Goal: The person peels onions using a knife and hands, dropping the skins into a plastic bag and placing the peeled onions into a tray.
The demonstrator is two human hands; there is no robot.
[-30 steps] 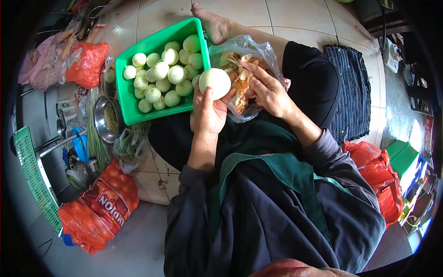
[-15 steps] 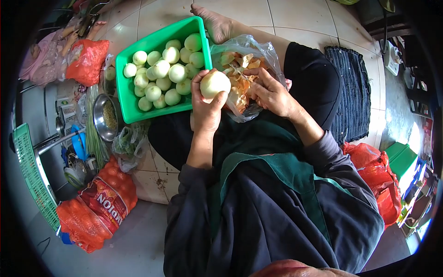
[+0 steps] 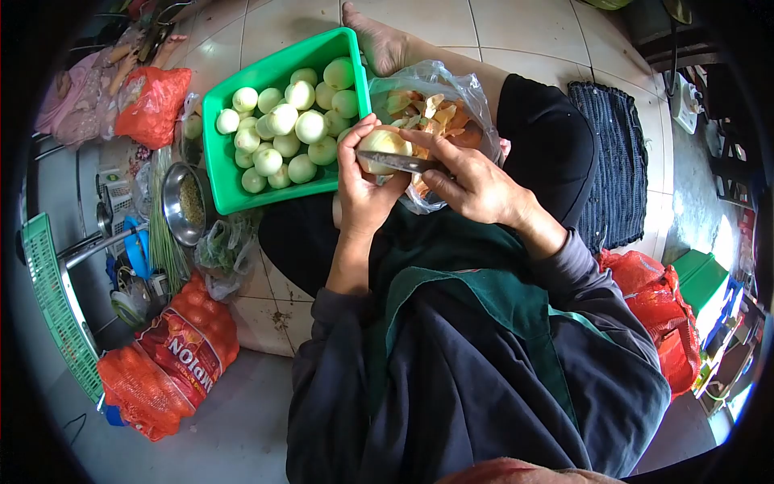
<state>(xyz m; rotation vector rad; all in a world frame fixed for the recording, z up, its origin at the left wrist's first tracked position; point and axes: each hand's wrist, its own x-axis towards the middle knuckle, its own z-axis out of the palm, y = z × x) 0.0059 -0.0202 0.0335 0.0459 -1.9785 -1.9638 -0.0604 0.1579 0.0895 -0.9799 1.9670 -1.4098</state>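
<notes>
My left hand [image 3: 360,179] is closed around a pale, peeled-looking onion [image 3: 385,143]. In my right hand [image 3: 480,181] is a knife [image 3: 401,161], its dark blade lying across the near side of the onion. The right fingertips touch the onion's top right. Beyond both hands, a clear plastic bag [image 3: 477,93] lies open with brown and orange onion skins [image 3: 451,118] inside. A green plastic tub [image 3: 227,196] filled with several peeled onions [image 3: 281,119] sits to the left of my hands. Part of the knife handle is hidden in my right palm.
A red mesh sack of onions [image 3: 173,355] lies at the lower left, near a metal bowl [image 3: 185,205] and a green crate [image 3: 55,298]. Another red bag [image 3: 153,105] is at the upper left. To the right are a dark woven mat [image 3: 610,161] and a red sack [image 3: 653,315].
My right hand has moved left from the skins bag to the onion, and the knife blade now shows across it. My left hand has turned the onion slightly.
</notes>
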